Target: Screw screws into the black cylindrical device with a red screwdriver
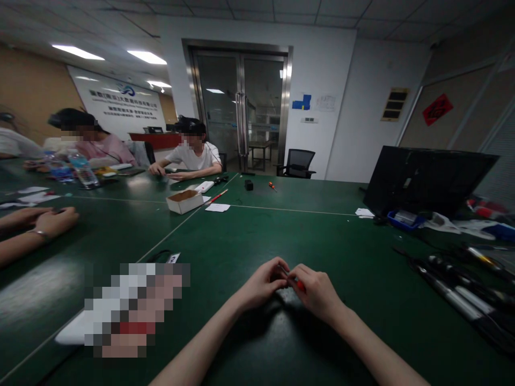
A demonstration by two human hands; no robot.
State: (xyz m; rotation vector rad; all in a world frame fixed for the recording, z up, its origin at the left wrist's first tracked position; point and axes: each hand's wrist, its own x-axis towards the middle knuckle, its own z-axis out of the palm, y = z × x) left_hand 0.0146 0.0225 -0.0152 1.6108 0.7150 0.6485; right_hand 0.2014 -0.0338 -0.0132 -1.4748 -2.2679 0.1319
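Observation:
Both my hands meet over the dark green table (249,230) near its front edge. My right hand (317,292) is closed around a small screwdriver with a red handle (300,284). My left hand (263,284) is pinched at the screwdriver's metal tip, its fingers closed on something too small to make out. The two hands touch at the fingertips.
A small open cardboard box (184,201), a paper slip (218,207), a black cube (248,185) and another red screwdriver (272,186) lie farther back. A black case (422,179) and several tools (458,284) sit right. Two people sit at the far left; another person's hands (44,221) rest at the left.

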